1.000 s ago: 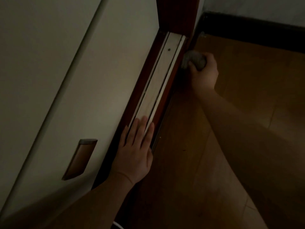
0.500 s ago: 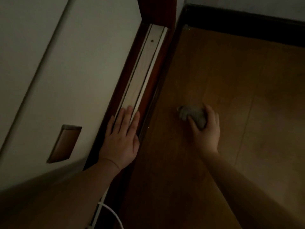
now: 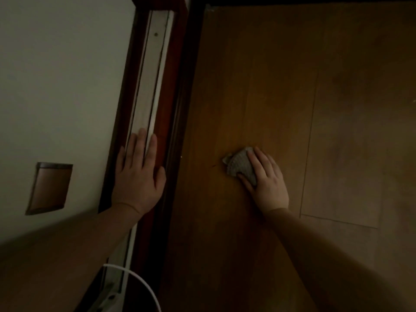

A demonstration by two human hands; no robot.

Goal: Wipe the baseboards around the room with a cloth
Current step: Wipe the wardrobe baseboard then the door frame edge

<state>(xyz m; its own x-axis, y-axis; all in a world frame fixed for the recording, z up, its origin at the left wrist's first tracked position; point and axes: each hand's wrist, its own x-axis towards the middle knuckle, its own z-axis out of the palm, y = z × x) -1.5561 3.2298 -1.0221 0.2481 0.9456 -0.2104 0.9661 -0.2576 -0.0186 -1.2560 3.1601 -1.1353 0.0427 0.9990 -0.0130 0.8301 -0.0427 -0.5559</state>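
Note:
The room is dim. My right hand [image 3: 266,183] holds a small grey knitted cloth [image 3: 239,165] against the wooden floor, thumb curled under it and fingers over its top. My left hand [image 3: 137,176] lies flat with straight fingers on the pale sliding-door track [image 3: 155,70], framed by dark red wood. A dark baseboard [image 3: 315,0] runs along the top edge of the view, far from both hands.
A white sliding door [image 3: 63,86] with a brown recessed handle [image 3: 50,188] fills the left side. The wooden plank floor [image 3: 326,131] spreads to the right. A white cable [image 3: 139,287] curves at the bottom by the track.
My right hand has pulled the cloth back from the far corner by the door frame to the open floor nearer me. My left hand stays on the track.

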